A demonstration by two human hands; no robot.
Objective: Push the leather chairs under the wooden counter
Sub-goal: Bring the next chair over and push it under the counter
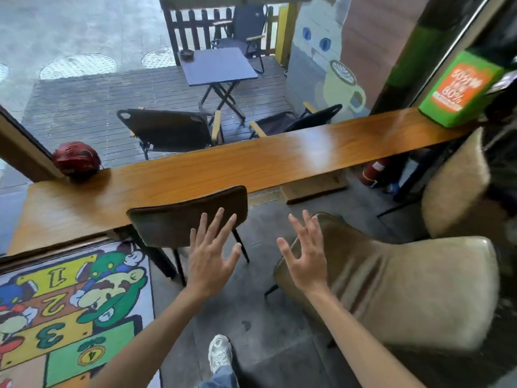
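Both grips are spread wide and hold nothing: the left hand point(213, 254) hovers before a dark brown leather chair point(190, 214) tucked at the long glossy wooden table point(251, 161); the right hand point(305, 254) hangs over a tan leather chair point(391, 284) pulled well back. Pushed off-centre, it may swing and knock its neighbour.

dark brown chair point(179, 219) | tan chair point(405, 289) | orange-brown counter point(279, 161) | red helmet point(76, 159)
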